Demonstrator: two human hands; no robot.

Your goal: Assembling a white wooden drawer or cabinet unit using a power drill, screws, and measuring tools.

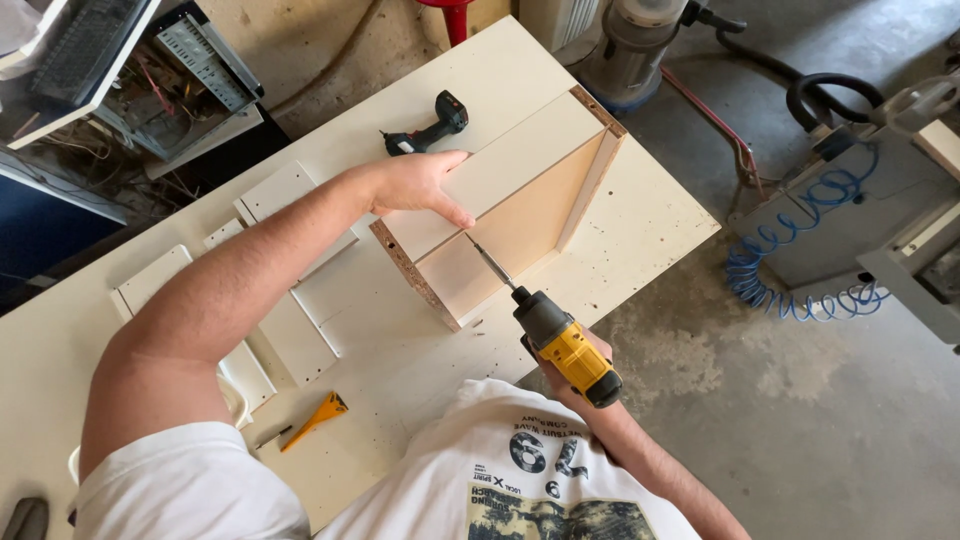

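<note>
Fingers (447,205) of the left hand (415,183) are being spread flat on the white chipboard panel assembly (500,200), dangerously near the bit; the yellow cordless drill (565,345) is being gripped by the right hand (590,385)

A grey concrete floor (800,420), stained and dusty, fills the right and lower right of the frame. A large white worktable (60,370) runs diagonally across the left. At upper right lie a coiled blue air hose (790,295), a black hose (830,95) and grey machinery (900,220).
</note>
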